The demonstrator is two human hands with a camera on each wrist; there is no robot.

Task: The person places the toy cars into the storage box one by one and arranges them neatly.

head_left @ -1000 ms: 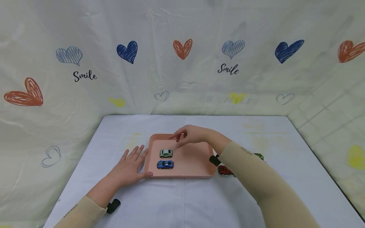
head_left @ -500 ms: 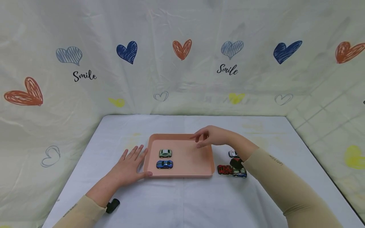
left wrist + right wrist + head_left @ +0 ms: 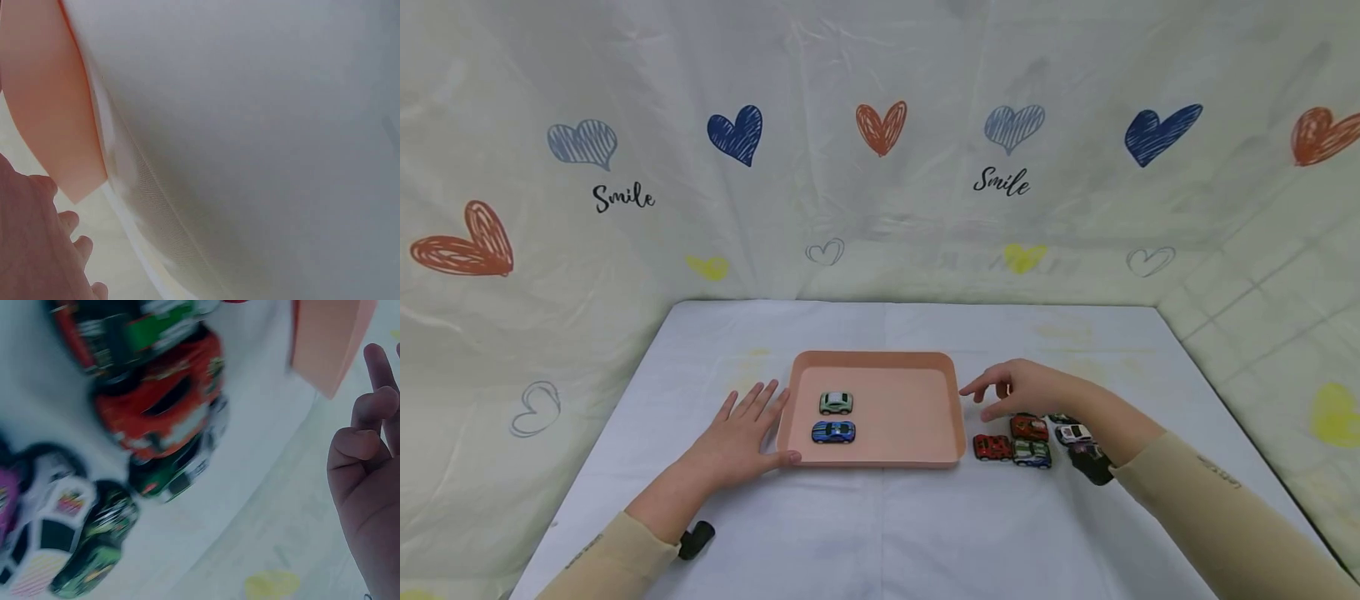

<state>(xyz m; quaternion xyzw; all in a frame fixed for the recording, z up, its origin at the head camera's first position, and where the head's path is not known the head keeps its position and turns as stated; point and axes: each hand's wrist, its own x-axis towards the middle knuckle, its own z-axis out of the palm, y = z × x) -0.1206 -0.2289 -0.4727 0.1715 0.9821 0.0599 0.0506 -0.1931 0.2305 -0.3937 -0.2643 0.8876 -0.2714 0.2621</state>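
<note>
A pink tray (image 3: 910,455) lies mid-table with a pale green toy car (image 3: 836,403) and a blue toy car (image 3: 832,432) in its left half. My left hand (image 3: 737,442) rests at the tray's left side, fingers spread and thumb at the near left corner. Past the tray's right edge hovers my right hand (image 3: 1026,387), holding nothing, its fingers loosely bent. Beneath and beside it sit a red toy car (image 3: 992,447), an orange-red toy car (image 3: 1029,428), a green-and-blue toy car (image 3: 1032,454) and a white toy car (image 3: 1073,434).
A dark green toy car (image 3: 94,565) stands beside the white one in the right wrist view, partly hidden by my hand in the head view. White cloth covers the table (image 3: 820,533). Behind rises a curtain (image 3: 925,67) printed with hearts.
My right hand has moved right, from over the tray to beyond its right edge, uncovering more of the toy cars there. My left hand and the two cars in the tray stay put.
</note>
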